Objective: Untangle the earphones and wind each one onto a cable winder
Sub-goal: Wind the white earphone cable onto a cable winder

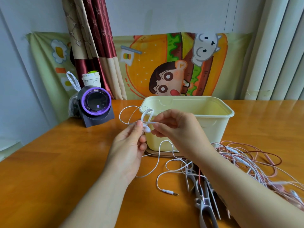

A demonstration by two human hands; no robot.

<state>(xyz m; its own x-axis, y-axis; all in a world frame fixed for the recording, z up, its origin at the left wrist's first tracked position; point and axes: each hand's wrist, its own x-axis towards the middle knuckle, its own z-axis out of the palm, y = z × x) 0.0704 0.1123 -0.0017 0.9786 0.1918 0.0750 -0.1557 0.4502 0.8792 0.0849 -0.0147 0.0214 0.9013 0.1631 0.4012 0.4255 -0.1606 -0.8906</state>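
My left hand point(130, 145) pinches a white cable winder point(147, 116) and an earbud of the white earphones point(148, 129) above the table. My right hand point(174, 127) pinches the thin white cable just right of the winder. Loops of that cable arc out to the left. The rest of the white cable point(164, 163) trails down to the table and ends in a jack plug point(170, 192). A tangle of pink and white earphones point(246, 158) lies on the table at the right. More white winders point(202, 201) lie near my right forearm.
A cream plastic tub point(213, 116) stands right behind my hands. A black and purple fan-like device point(96, 104) sits at the back left, with a paper cup point(91, 79) and a plastic bag point(73, 102) behind it. The orange wooden table point(57, 162) spreads to the left.
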